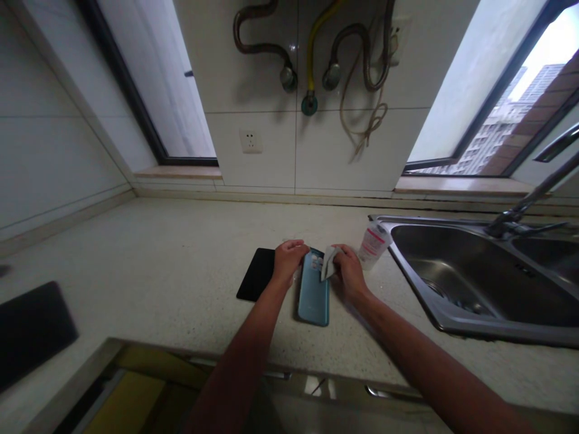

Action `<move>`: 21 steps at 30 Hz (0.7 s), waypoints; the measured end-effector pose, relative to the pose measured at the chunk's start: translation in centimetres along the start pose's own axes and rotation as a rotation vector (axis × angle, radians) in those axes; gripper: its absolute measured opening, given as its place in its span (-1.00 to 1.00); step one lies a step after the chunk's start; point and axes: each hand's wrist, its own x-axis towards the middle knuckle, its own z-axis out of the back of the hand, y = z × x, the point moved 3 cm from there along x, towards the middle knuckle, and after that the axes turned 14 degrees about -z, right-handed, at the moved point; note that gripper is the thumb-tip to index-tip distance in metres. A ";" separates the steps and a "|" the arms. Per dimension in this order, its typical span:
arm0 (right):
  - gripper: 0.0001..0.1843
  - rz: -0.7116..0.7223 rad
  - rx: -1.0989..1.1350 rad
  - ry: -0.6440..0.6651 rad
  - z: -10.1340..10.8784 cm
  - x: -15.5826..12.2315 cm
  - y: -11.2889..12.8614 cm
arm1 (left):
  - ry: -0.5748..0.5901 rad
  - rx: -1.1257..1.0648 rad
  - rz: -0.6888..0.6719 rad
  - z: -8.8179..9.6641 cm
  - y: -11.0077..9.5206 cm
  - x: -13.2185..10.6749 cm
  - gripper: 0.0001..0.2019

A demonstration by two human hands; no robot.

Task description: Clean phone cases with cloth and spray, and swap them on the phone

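Note:
A blue-green smartphone (313,295) lies on the counter, back and camera lenses facing up. My left hand (289,260) is closed at its upper left corner, the fingers gripping the edge. Pinched in my right hand (349,269) is a folded pale grey cloth (330,263), which touches the phone's back beside the lenses. A flat black rectangular item (256,276) lies left of the phone, partly covered by my left hand. Just beyond my right hand is a clear plastic cup (374,245) with pink print.
The speckled pale countertop (181,265) runs along a tiled wall. A steel sink (452,271) with a faucet (520,211) lies at the right. Another dark flat object (34,331) is at the far left. An open yellow compartment (136,392) shows below the counter.

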 end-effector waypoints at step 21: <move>-0.60 -0.134 -0.277 0.052 0.1 -0.7 -0.1 | -0.230 -0.539 0.016 -0.7 1.1 0.2 -0.64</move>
